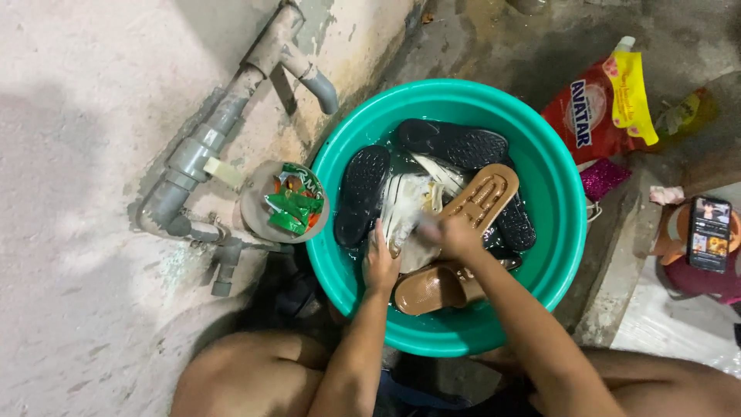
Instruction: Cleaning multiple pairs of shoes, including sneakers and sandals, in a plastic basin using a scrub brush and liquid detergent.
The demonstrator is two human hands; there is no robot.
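Both hands work inside a teal basin (557,232) on the floor: the left hand (379,262) grips the edge of a pale shoe (409,207), while the right hand (455,235), blurred, is curled over it, so what its fingers pinch is hard to make out. Three black sandals (361,193) and two brown sandals (432,287) lie in the water, partly overlapping. Beside the basin sit a small bowl (255,212) holding green packets, grey pipes (202,147), a red pouch (590,108) and a phone (708,233).
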